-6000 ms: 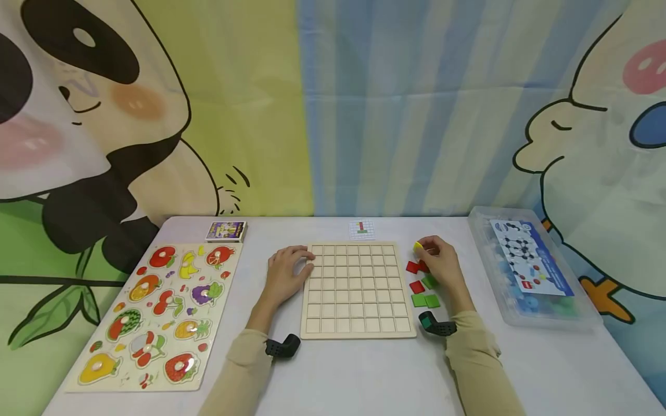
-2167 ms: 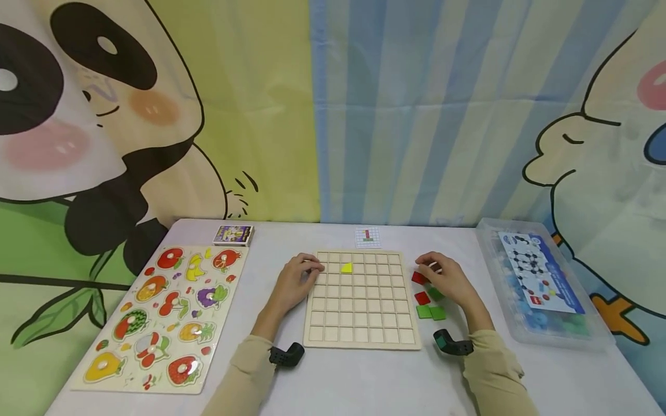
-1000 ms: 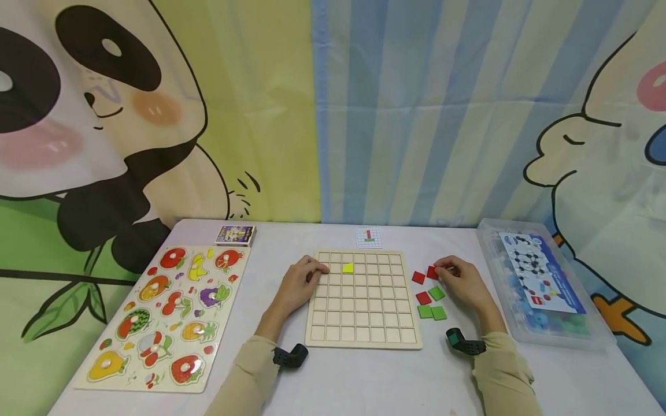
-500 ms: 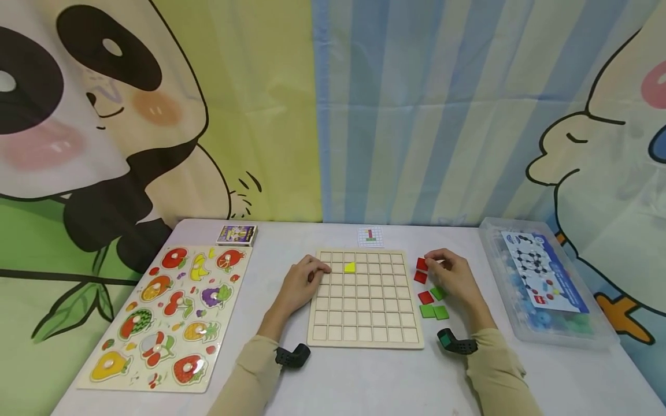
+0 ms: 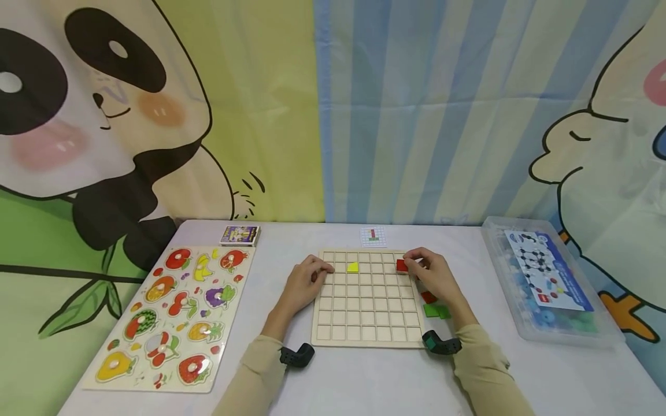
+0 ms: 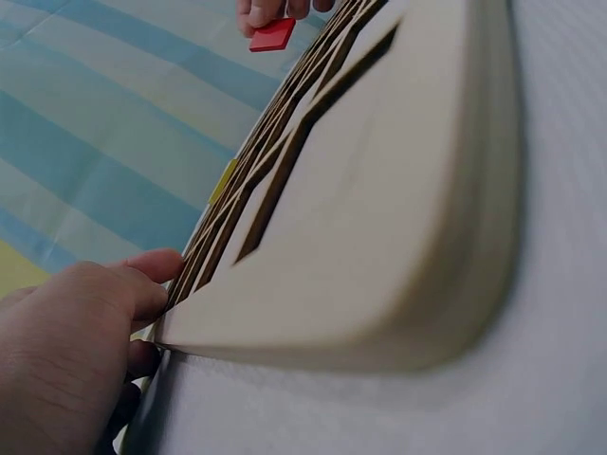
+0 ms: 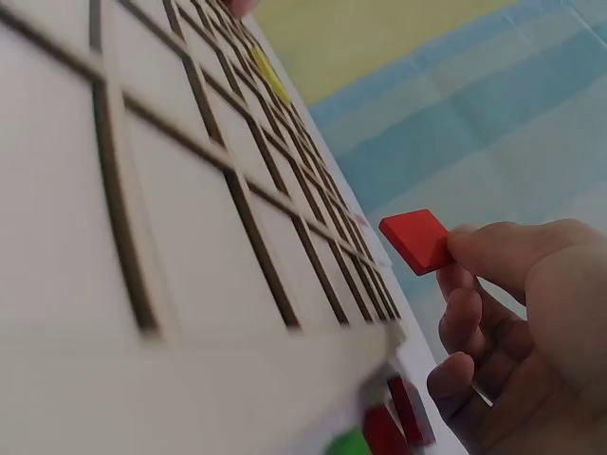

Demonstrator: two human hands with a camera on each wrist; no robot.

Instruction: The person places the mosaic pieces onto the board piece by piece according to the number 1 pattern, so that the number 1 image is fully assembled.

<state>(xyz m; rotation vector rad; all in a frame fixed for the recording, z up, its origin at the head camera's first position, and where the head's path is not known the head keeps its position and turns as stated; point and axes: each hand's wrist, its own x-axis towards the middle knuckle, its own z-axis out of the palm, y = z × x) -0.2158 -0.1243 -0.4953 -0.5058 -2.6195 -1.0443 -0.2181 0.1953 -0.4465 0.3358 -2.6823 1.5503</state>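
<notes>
My right hand (image 5: 436,278) pinches a red square tile (image 5: 402,265) between thumb and fingers. In the right wrist view the red tile (image 7: 417,241) is held tilted, above the board's right side. A wooden grid board (image 5: 370,341) lies flat at the middle of the table. At its upper left edge my left hand (image 5: 304,282) grips the rim, fingers curled; the left wrist view has these fingers (image 6: 142,284) at the board's side. One yellow tile (image 5: 352,267) sits in a cell near the top left. Right of the board lie a red tile (image 5: 429,297) and green tiles (image 5: 436,311), partly hidden by my right hand.
Behind the board lies a small pattern card (image 5: 373,236). A fruit puzzle board (image 5: 171,323) fills the left side, with a small card box (image 5: 240,235) behind it. A clear plastic case (image 5: 551,283) stands on the right.
My right hand has put down the yellow tile on the board, sorted among the red tiles, then lifted one and carried it left over the board. The left hand stays at the rim.
</notes>
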